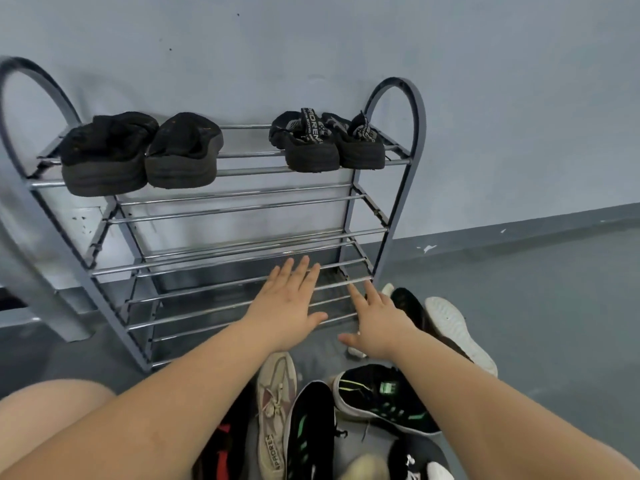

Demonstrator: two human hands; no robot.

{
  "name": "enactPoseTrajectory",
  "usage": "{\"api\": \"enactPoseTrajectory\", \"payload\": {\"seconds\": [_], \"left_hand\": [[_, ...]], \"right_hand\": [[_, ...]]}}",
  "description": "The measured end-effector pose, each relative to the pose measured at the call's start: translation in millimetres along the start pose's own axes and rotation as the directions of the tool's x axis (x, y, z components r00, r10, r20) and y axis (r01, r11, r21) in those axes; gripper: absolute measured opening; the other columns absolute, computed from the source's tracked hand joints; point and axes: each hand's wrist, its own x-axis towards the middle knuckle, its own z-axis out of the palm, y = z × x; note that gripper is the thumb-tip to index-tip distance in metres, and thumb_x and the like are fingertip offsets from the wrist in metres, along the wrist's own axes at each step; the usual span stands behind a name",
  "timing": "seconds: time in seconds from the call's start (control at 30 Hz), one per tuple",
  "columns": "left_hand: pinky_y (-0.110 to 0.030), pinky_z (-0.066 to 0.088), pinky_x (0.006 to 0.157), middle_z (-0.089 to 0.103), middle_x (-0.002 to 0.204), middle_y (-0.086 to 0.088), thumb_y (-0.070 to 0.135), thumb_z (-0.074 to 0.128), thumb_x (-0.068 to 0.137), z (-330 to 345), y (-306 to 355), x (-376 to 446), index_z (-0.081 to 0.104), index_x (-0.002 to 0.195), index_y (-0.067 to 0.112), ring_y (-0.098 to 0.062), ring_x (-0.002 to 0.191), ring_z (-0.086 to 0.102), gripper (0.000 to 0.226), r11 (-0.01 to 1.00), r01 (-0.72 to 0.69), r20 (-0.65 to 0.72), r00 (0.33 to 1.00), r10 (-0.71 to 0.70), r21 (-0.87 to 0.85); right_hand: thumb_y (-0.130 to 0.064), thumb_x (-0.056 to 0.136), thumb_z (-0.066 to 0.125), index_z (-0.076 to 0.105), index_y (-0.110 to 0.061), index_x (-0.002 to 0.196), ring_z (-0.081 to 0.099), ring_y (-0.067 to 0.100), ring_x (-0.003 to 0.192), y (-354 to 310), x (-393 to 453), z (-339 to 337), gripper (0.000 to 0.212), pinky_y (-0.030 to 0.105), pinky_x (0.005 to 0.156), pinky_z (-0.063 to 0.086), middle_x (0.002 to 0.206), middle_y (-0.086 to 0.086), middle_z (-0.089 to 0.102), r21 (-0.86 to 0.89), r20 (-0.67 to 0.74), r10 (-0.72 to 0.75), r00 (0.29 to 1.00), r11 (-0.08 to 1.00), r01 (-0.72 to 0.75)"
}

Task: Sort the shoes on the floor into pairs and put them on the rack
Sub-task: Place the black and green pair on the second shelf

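1. Four black shoes sit on the top shelf of the metal rack [398, 188]: a plain pair [138, 150] at its left end, a strapped pair [325, 142] at its right end; the three lower shelves are bare.
2. In front of the rack, loose shoes crowd the floor [554, 323]: one beige sneaker [275, 407], two black-and-green sneakers [377, 396], one upturned white-soled shoe [457, 330], others partly hidden.
3. Both hands reach flat and empty, fingers spread: the left hand [287, 303] over the rack's lowest rails, the right hand [375, 320] beside its lower right corner.
4. A grey wall [346, 46] stands behind the rack.
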Motion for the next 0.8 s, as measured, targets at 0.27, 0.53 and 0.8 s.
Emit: {"api": "enactPoseTrajectory", "payload": {"seconds": [0.27,0.53,0.8], "left_hand": [[-0.037,-0.004,0.120,-0.015,0.159,-0.007,0.053,0.031,0.096,2.0,12.8,17.3,-0.011,0.151,0.016,-0.023,0.147,-0.011,0.078,0.993,-0.090,0.072,0.994,0.084,0.072],[-0.038,-0.002,0.121,-0.015,0.159,-0.007,0.052,0.031,0.096,38.5,42.1,57.1,-0.012,0.150,0.015,-0.022,0.147,-0.011,0.078,0.991,-0.133,0.161,0.979,0.127,0.028],[-0.036,-0.001,0.121,-0.014,0.159,-0.007,0.054,0.032,0.096,88.1,46.5,99.0,-0.008,0.151,0.017,-0.022,0.147,-0.008,0.078,0.992,-0.125,0.307,0.943,0.125,-0.019]], "right_hand": [[-0.056,0.090,0.049,-0.007,-0.022,0.153,0.009,0.034,0.146,50.7,-4.9,-37.7,0.091,0.047,0.117,0.021,0.161,0.009,-0.003,0.003,-0.057,0.092,0.994,0.996,-0.092],[-0.054,0.090,0.049,-0.005,-0.023,0.153,0.021,0.031,0.144,111.9,12.3,-34.3,0.088,0.046,0.113,0.029,0.160,0.007,0.007,-0.116,0.009,0.130,0.991,0.985,-0.128],[-0.054,0.091,0.048,-0.002,-0.022,0.153,0.028,0.032,0.139,161.8,57.4,39.2,0.086,0.043,0.109,0.035,0.158,0.007,0.014,-0.109,0.160,0.197,0.967,0.977,-0.181]]}}
